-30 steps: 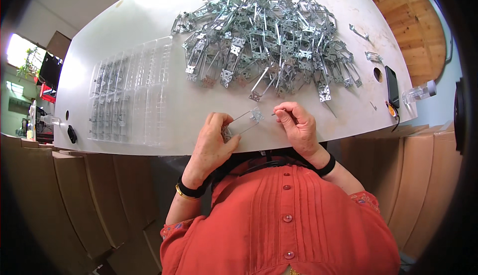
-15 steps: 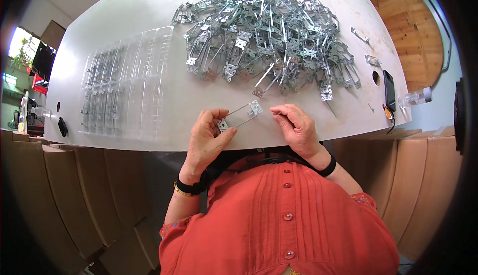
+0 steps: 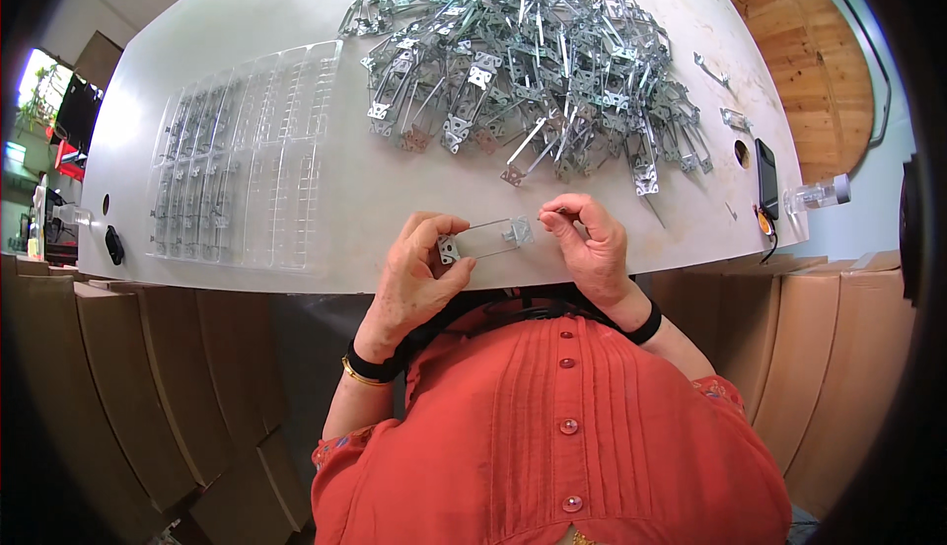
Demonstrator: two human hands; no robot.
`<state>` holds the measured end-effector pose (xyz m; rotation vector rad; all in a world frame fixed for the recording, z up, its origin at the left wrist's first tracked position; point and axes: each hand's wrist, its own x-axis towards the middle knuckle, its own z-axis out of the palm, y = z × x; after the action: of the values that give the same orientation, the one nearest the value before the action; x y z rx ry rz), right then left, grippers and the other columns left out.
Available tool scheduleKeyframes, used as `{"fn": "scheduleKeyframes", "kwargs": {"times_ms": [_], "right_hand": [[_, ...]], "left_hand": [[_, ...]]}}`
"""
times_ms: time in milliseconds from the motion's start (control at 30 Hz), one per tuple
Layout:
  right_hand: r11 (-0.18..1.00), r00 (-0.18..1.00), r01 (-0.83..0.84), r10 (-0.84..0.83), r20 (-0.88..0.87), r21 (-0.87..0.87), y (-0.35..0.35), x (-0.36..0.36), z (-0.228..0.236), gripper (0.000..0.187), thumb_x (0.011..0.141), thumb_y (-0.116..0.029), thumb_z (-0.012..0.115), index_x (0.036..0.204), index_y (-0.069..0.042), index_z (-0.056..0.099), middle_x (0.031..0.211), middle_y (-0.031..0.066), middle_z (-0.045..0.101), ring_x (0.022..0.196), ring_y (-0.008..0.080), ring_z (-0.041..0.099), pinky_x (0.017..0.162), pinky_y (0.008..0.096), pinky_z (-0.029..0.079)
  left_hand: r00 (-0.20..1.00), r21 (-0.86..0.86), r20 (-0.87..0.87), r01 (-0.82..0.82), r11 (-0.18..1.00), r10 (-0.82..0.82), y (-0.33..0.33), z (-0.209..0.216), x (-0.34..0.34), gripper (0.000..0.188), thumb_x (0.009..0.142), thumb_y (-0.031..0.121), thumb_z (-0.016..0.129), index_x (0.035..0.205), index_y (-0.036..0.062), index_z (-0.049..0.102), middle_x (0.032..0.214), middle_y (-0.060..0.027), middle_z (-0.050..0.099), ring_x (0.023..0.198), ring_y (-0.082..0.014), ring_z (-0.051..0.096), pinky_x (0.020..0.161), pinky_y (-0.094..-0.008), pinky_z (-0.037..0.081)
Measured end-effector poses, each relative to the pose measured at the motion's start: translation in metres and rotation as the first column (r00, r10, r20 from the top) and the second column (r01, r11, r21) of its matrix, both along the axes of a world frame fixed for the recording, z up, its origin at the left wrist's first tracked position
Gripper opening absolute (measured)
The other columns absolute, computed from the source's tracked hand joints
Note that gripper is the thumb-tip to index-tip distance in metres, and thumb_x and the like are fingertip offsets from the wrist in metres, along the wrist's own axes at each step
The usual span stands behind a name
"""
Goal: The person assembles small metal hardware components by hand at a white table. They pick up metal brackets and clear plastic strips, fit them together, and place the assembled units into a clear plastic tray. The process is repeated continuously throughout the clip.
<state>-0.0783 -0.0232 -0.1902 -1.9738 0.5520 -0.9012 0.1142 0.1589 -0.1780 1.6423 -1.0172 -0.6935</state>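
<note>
My left hand (image 3: 406, 277) grips one end of a metal bracket (image 3: 518, 231) between thumb and fingers, just above the table's near edge. Two thin rods join the bracket's end plates, and its free plate points right. Close to that plate is my right hand (image 3: 595, 254), thumb and forefinger pinched together; something small and dark seems to show at the tips, too small to name. Beyond both hands lies a large tangled pile of similar metal brackets (image 3: 538, 76). To the left, a clear plastic tray (image 3: 266, 170) has rows of metal parts in its left compartments.
At the table's right edge lie a black phone-like device (image 3: 768, 180) and a clear plastic bottle (image 3: 821, 194). A few loose metal parts (image 3: 734, 119) sit right of the pile. Cardboard boxes (image 3: 804, 348) stand below the table on both sides.
The bracket and my left hand have shifted slightly right, and its free plate is now nearer my right fingertips. My right hand has risen a little, still pinched.
</note>
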Motion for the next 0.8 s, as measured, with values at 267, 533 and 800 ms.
{"fn": "scheduleKeyframes", "kwargs": {"times_ms": [267, 533, 800], "right_hand": [[0.998, 0.998, -0.039, 0.042, -0.054, 0.052, 0.004, 0.005, 0.003, 0.012, 0.102, -0.008, 0.079, 0.11, -0.005, 0.071, 0.095, 0.0038, 0.071, 0.078, 0.012, 0.062, 0.072, 0.0268, 0.051], [0.996, 0.996, -0.056, 0.06, -0.061, 0.064, 0.004, 0.007, 0.004, 0.011, 0.102, -0.007, 0.079, 0.11, -0.005, 0.071, 0.095, 0.0035, 0.071, 0.078, 0.0111, 0.063, 0.07, 0.0264, 0.051], [0.991, 0.995, -0.059, 0.068, -0.073, 0.122, 0.005, 0.007, 0.004, 0.01, 0.103, -0.006, 0.078, 0.109, -0.004, 0.07, 0.095, 0.0035, 0.072, 0.079, 0.0104, 0.065, 0.071, 0.0264, 0.053]], "left_hand": [[0.999, -0.022, -0.021, 0.039, 0.999, -0.039, 0.003, -0.006, 0.002, 0.039, 0.091, -0.005, 0.078, 0.129, -0.0012, 0.069, 0.123, -0.003, 0.057, 0.085, -0.0049, 0.056, 0.069, -0.0226, 0.05], [0.998, -0.018, -0.03, 0.061, 0.998, -0.062, 0.004, -0.006, 0.004, 0.04, 0.092, -0.005, 0.078, 0.131, 0.0004, 0.069, 0.126, -0.0034, 0.057, 0.088, -0.0054, 0.058, 0.071, -0.0226, 0.051], [0.995, -0.056, -0.067, 0.073, 0.996, -0.076, 0.005, -0.01, 0.005, 0.04, 0.093, -0.005, 0.079, 0.131, 0.0002, 0.069, 0.125, -0.0031, 0.057, 0.087, -0.0049, 0.058, 0.071, -0.0222, 0.051]]}}
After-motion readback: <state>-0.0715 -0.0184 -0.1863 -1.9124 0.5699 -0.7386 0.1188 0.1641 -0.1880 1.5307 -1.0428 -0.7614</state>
